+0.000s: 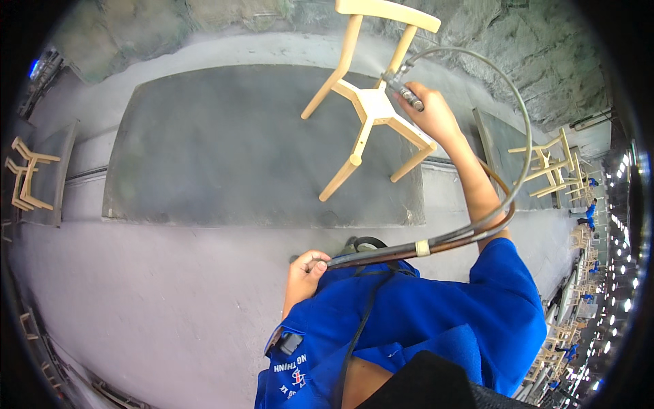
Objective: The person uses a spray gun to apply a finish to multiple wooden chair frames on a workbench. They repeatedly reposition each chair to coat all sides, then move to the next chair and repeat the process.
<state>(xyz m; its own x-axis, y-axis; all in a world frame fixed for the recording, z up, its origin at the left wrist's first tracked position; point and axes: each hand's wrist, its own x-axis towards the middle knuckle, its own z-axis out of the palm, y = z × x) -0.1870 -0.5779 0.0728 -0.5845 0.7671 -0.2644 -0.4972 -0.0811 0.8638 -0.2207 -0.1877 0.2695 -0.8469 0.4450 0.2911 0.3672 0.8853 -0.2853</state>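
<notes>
My right hand (432,112) is closed round the handle of a metal spray gun (402,88), its nozzle pointed at the back post of a pale wooden chair frame (376,105). A faint mist shows by the nozzle. The chair frame has a curved top rail and several legs but no seat panel, and stands tilted in this view over a dark grey board. From the gun a grey hose (521,116) loops out to the right and back across my waist. My left hand (306,270) is closed on the bundled hoses at their left end.
The large dark board (204,150) lies before me on the pale floor (150,286). More wooden chair frames stand at the left (30,174) and at the right (548,163). A rough grey wall (538,54) rises at the back. Far right, several people in blue are among rows of chairs.
</notes>
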